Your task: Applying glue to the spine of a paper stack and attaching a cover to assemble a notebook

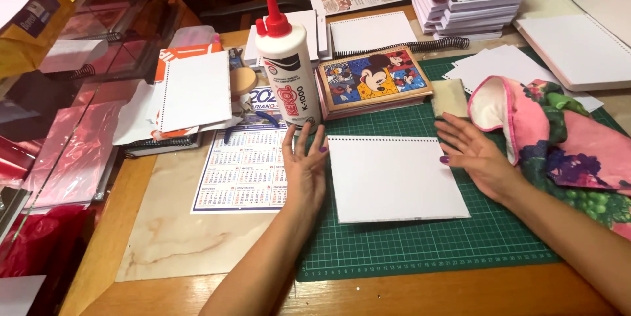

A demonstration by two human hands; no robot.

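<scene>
A white punched sheet is seen lying flat on a green cutting mat, its row of small holes along the far edge. The left hand is laid open and flat against the sheet's left edge, fingers stretched toward the far side, with nothing gripped. The right hand is likewise spread open at the sheet's right edge, palm down, fingertips touching or just beside the paper; nothing is held by it either. Just beyond the left hand a white glue bottle with a red cap is stood upright, partly on a printed calendar card that is laid to the left of the mat. Beyond the sheet, a notebook with a cartoon cover is rested on the far part of the mat, and a small beige sponge is placed just to its right. A pink floral cloth is bunched to the right of the right hand, over the mat's right side. Further off, a stack of white booklets and loose punched sheets are set on the wooden tabletop. To the left, a spiral pad under white paper is seen, near an orange folder.
</scene>
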